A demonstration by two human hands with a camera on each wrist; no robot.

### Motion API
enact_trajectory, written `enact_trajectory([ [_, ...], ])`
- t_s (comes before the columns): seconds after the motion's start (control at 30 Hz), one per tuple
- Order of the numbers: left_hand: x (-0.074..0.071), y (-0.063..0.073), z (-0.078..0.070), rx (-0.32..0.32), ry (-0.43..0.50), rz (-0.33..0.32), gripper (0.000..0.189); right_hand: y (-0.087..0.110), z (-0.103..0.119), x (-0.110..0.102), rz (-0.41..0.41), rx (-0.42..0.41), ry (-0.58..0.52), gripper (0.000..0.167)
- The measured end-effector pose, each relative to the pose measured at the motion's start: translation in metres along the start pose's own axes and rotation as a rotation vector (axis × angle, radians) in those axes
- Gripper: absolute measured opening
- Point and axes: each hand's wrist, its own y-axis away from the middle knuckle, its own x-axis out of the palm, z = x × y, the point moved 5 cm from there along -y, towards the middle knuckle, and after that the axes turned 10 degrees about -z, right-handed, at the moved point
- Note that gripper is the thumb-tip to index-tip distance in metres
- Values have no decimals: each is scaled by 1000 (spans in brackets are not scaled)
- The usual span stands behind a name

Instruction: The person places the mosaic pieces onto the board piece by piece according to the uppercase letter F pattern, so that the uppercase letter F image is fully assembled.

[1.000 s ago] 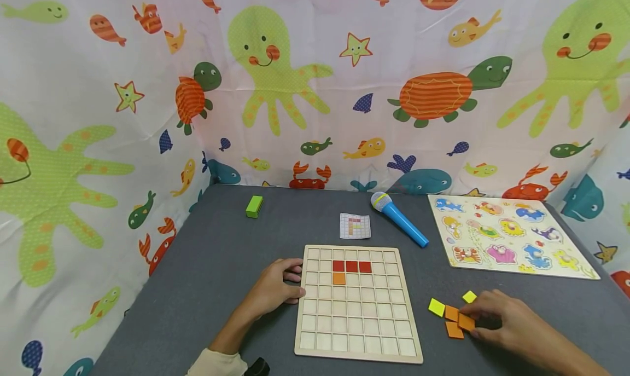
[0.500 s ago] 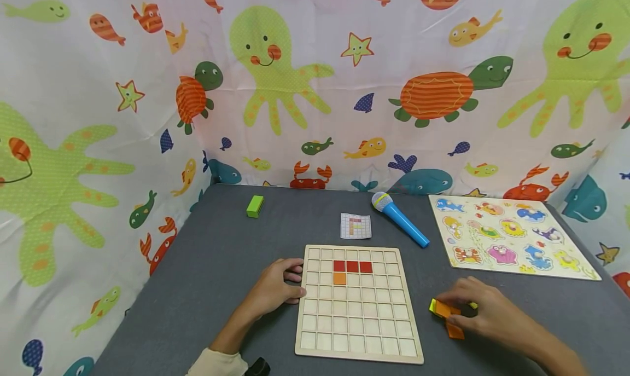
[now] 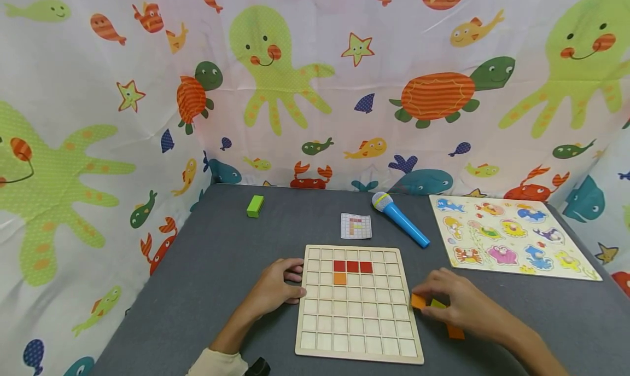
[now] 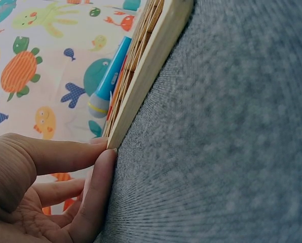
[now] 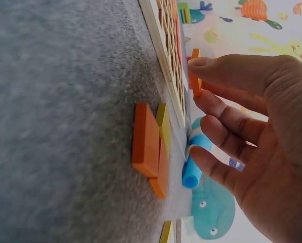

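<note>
A wooden grid board (image 3: pixel 359 358) lies in the middle of the dark table, with a row of red square tiles (image 3: pixel 352 266) and an orange tile (image 3: pixel 339 278) below the leftmost one. At the board's left edge, the thumb and fingertips of my left hand (image 3: pixel 275 288) touch the rim. My right hand (image 3: pixel 460 299) pinches another orange tile (image 3: pixel 418 301) between thumb and fingers, close beside the board's right edge. Under that hand lie a yellow tile (image 3: pixel 438 304) and loose orange tiles (image 5: pixel 146 139), partly hidden in the head view.
A small paper card (image 3: pixel 356 226) with a coloured grid pattern lies behind the board. Near it rests a blue toy microphone (image 3: pixel 401 220). An animal puzzle board (image 3: pixel 512 236) is at the back right, a green block (image 3: pixel 255 206) at the back left. A printed curtain (image 3: pixel 315 91) surrounds the table.
My right hand has picked an orange tile from the loose pile and carried it left to the board's right edge. My left hand has stayed in place.
</note>
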Motion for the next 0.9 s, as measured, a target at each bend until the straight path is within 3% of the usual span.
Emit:
enact_trajectory([
  [0.47, 0, 0, 0, -7, 3, 3, 66, -30, 21, 5, -22, -83, 30, 29],
  [0.9, 0, 0, 0, -3, 10, 4, 66, -57, 40, 24, -1, -153, -35, 25],
])
